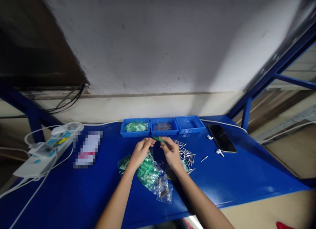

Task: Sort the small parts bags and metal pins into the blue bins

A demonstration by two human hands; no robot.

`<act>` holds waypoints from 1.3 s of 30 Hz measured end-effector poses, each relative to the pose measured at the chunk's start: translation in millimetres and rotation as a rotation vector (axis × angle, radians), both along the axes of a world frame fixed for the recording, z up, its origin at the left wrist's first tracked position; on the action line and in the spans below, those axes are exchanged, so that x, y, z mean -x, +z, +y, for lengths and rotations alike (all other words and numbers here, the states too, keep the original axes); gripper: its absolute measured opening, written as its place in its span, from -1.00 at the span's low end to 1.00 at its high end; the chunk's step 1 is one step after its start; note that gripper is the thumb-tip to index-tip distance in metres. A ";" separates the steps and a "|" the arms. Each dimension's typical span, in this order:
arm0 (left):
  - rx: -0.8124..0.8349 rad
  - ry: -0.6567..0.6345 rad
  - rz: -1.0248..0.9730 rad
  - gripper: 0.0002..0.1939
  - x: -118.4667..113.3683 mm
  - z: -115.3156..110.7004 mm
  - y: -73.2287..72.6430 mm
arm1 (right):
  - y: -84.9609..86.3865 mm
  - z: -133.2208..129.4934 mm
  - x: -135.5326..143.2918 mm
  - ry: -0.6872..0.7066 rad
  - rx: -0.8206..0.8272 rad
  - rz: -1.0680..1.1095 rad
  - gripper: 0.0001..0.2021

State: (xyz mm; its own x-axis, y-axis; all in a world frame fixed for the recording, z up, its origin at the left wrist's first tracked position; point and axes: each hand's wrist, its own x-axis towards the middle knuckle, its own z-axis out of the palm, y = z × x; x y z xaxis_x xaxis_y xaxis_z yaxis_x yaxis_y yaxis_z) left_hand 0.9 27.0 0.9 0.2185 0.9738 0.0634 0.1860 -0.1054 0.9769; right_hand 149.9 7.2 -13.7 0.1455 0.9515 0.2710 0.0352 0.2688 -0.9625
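A small green plastic bag (158,139) is stretched between my two hands above the middle of the blue table. My right hand (172,153) pinches its right end. The curled fingers of my left hand (142,151) close at its left end; the exact grip is blurred. Below my hands lies a pile of green plastic bags (148,173) with small light pieces inside. Clear bags (165,192) holding dark and metallic pins lie in front of it. Loose metal pins (186,154) are heaped beside my right hand, and one pin (204,159) lies apart.
Behind my hands stand three blue trays: one with green bags (135,134), one with clear bags (164,132), one bare (189,130). A phone (222,138) and white earbuds (219,152) lie right. A power strip (46,151) with cables and a blurred-out object (88,148) sit left.
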 end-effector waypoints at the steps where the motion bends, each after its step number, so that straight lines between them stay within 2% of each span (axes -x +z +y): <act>1: 0.069 0.034 -0.071 -0.54 0.4 0.7 -1.2 | 0.0 -1.3 0.0 -0.007 -0.061 -0.090 -0.77; 3: 0.126 0.088 -0.161 -0.56 1.3 1.8 -2.9 | -0.3 -4.0 0.7 -0.019 -0.160 -0.243 -0.70; 5: 0.090 0.118 -0.161 -0.65 2.2 2.4 -3.3 | -1.2 -6.3 2.2 -0.023 -0.198 -0.329 -0.62; 7: 0.012 0.155 -0.110 -0.71 2.7 2.6 -2.4 | -2.5 -7.4 3.9 -0.024 -0.191 -0.363 -0.59; 10: -0.183 0.207 -0.010 -0.75 2.5 2.1 0.0 | -4.6 -5.9 4.7 -0.030 -0.113 -0.319 -0.68; 12: -0.346 0.175 0.086 -0.78 1.6 1.0 1.3 | -5.7 -3.1 3.5 -0.021 -0.031 -0.209 -0.77; 14: -0.471 0.091 0.185 -0.78 -0.3 -1.1 2.0 | -6.9 0.2 1.4 0.018 0.067 -0.066 -0.70; 17: -0.523 -0.046 0.244 -0.75 -5.2 -5.2 2.2 | -8.3 4.1 -1.3 0.040 0.182 0.079 -0.63; 19: -0.461 -0.095 0.204 -0.75 -8.7 -7.0 1.8 | -8.2 4.9 -2.1 0.010 0.184 0.073 -0.66; 21: -0.315 -0.080 0.098 -0.74 -10.9 -6.9 0.4 | -7.1 4.3 -2.8 -0.004 0.102 -0.031 -0.70; 23: -0.109 -0.034 -0.068 -0.68 -10.6 -4.8 -2.2 | -5.8 2.7 -3.7 0.011 -0.034 -0.201 -0.72; 26: 0.155 0.062 -0.293 -0.51 -6.1 -0.5 -6.2 | -5.6 -0.3 -4.8 0.016 -0.197 -0.446 -0.64; 29: 0.225 0.176 -0.270 -0.53 -0.6 1.4 -6.7 | -5.9 -3.8 -3.6 0.023 -0.249 -0.583 -0.55; 31: 0.144 0.221 -0.185 -0.59 1.2 1.4 -4.7 | -4.7 -6.1 -1.3 0.011 -0.243 -0.600 -0.53; 33: -0.040 0.218 -0.086 -0.67 1.2 1.0 -2.4 | -2.5 -7.2 1.1 -0.028 -0.208 -0.550 -0.58; 36: -0.378 0.120 0.108 -0.79 -1.7 -0.1 -0.9 | -1.1 -5.3 2.8 -0.018 -0.067 -0.349 -0.74; 39: -0.570 0.009 0.271 -0.79 -5.8 -3.2 -0.7 | -3.4 -0.4 1.7 0.024 0.113 -0.066 -0.61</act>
State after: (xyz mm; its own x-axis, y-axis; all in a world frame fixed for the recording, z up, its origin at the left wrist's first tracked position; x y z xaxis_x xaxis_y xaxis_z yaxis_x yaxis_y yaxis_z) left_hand 6.6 23.8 0.2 0.2913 0.8053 0.5164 0.4228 -0.5926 0.6856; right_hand 148.1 6.7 -17.1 0.1081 0.9795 0.1701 0.0947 0.1602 -0.9825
